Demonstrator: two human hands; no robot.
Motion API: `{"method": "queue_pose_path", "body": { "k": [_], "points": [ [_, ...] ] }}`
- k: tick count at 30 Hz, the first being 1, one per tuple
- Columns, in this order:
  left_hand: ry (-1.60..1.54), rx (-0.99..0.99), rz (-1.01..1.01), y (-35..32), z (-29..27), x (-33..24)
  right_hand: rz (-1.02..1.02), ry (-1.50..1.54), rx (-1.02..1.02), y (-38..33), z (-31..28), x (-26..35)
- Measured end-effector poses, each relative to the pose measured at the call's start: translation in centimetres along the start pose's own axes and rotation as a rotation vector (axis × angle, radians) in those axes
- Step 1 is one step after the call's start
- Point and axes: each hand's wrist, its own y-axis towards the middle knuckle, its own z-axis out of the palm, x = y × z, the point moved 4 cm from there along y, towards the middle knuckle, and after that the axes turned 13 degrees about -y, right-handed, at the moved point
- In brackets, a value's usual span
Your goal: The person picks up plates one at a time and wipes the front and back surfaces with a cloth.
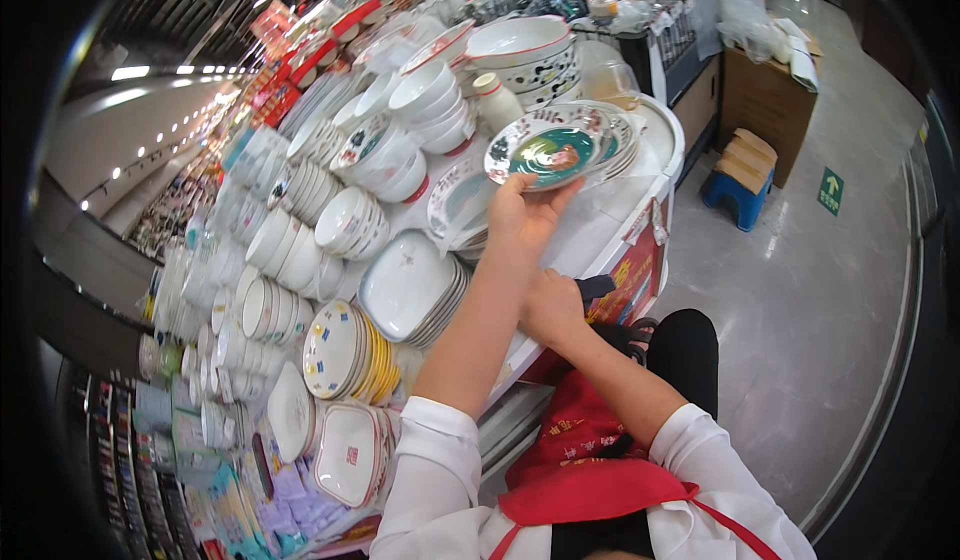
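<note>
Currently: floral green-centred plate just nearside and right of cream bottle, outward from my left grip, which pinches its near rim; my right grip farther from bottle, hold unclear.

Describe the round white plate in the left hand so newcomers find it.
Start at the rounded corner of the white display table. Nearby, the left hand holds a round white plate, centre green. Neighbouring patterned plates sit stacked; this one is held.
</note>
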Motion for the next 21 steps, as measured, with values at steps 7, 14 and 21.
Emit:
{"method": "queue_pose_path", "body": {
  "k": [7,14,21],
  "points": [
    [0.193,0.117,0.349,-10.1,-5.6,-4.4,-0.102,0.066,-0.013,0.0,0.0,0.2],
    [-0.239,0.117,0.594,-19.9,-6.6,-10.2,-0.482,0.155,-0.128,1.4,-0.3,3.3],
    [-0.211,0.119,0.747,-23.7,-7.7,-12.4,-0.387,0.197,-0.358,7.1,-4.5,4.3]
  ]
}}
